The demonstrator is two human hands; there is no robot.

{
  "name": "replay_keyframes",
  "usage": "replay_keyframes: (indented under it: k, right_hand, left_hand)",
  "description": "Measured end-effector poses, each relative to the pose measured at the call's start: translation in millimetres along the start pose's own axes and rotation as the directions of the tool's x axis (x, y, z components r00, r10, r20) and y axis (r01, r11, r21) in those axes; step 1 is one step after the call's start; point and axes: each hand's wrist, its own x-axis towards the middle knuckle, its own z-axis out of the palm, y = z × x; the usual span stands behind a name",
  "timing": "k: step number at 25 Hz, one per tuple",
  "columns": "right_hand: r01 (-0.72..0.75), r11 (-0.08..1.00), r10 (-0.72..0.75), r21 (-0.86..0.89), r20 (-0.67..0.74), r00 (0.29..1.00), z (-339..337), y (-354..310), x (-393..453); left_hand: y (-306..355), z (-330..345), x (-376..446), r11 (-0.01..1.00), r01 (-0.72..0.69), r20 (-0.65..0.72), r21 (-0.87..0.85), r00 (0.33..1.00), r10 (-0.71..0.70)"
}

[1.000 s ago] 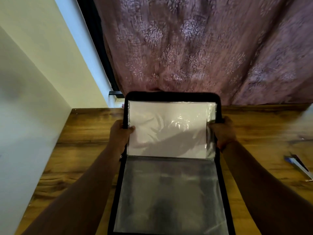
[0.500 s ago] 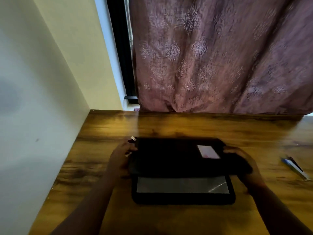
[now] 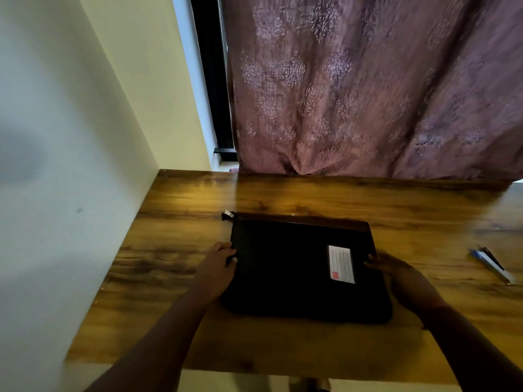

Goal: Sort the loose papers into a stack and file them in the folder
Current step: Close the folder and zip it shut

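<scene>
A black zip folder (image 3: pixel 283 267) lies closed and flat on the wooden table (image 3: pixel 175 250). A white label (image 3: pixel 341 264) with a red mark sits on its cover near the right side. The zip pull (image 3: pixel 227 214) sticks out at the far left corner. My left hand (image 3: pixel 218 264) holds the folder's left edge, fingers curled against it. Over the right edge, my right hand (image 3: pixel 396 270) grips the folder with fingertips on the cover. No loose papers are in sight; the closed cover hides the sleeves inside.
A blue and white pen (image 3: pixel 492 264) lies on the table at the far right. A pale wall (image 3: pixel 70 165) bounds the table's left side. A mauve patterned curtain (image 3: pixel 353 94) hangs behind the far edge.
The folder stood open with white sheets in a clear sleeve. Both hands brought the cover down over it, and it now lies fully closed. The view has tilted down.
</scene>
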Motion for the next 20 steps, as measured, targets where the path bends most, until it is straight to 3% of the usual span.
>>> replay_keyframes:
  k: [4, 11, 16, 18, 20]
  right_hand:
    - [-0.082, 0.979, 0.074, -0.188, -0.049, 0.996, 10.4, -28.6, 37.6]
    - [-0.149, 0.947, 0.171, -0.284, 0.054, 0.984, 36.5, -49.5, 24.8]
    - [-0.065, 0.889, 0.170, -0.453, 0.195, 0.966, 24.7, -75.7, 1.9]
    - [0.057, 0.884, 0.066, -0.463, 0.245, 0.967, 15.1, -74.0, 7.7]
    - [0.140, 0.923, -0.051, -0.358, 0.248, 0.967, 2.8, -59.4, 29.2]
  left_hand:
    - [15.2, 17.5, -15.9, 0.985, 0.040, 0.096, 0.170, 0.994, -0.057]
    - [36.7, 23.4, 1.6, 0.895, 0.071, 0.270, 0.441, 0.940, -0.207]
    - [73.5, 26.1, 40.5, 0.792, 0.113, 0.191, 0.600, 0.941, -0.278]
    - [86.8, 44.0, 39.1, 0.809, 0.239, 0.099, 0.537, 0.935, -0.342]
    - [93.4, 70.3, 24.3, 0.815, 0.366, -0.031, 0.449, 0.918, -0.395]
